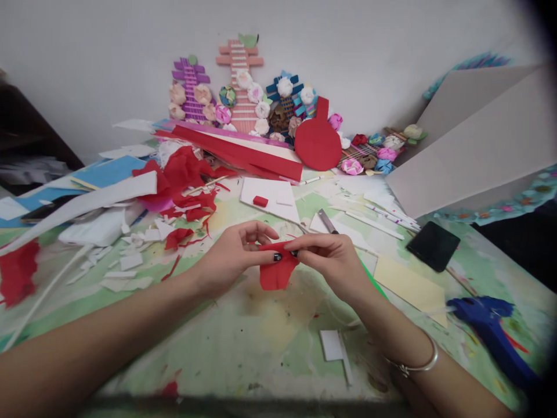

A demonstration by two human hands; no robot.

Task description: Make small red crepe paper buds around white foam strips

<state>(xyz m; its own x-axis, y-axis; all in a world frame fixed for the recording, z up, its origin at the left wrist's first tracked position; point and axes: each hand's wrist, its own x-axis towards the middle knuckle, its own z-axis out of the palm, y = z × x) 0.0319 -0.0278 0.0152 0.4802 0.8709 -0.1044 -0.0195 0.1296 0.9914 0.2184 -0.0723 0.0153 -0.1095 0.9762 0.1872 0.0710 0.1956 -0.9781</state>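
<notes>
A small piece of red paper (277, 274) hangs between my two hands over the middle of the table. My left hand (239, 252) pinches its upper left edge between thumb and fingers. At its upper right corner, the thumb and fingertips of my right hand (328, 258) are closed on the same paper. Just beyond the hands lies a white board (270, 191) with a small red block (260, 201) on it. A grey cutter (327, 221) rests past my right hand, on a white strip.
Red paper scraps (187, 168) and white offcuts (131, 260) spread at left. A blue glue gun (483, 319) and a black square (434, 246) lie at right. Paper-flower crafts and a round red piece (318, 144) stand along the wall. A white T-shaped piece (332, 345) lies near the front edge.
</notes>
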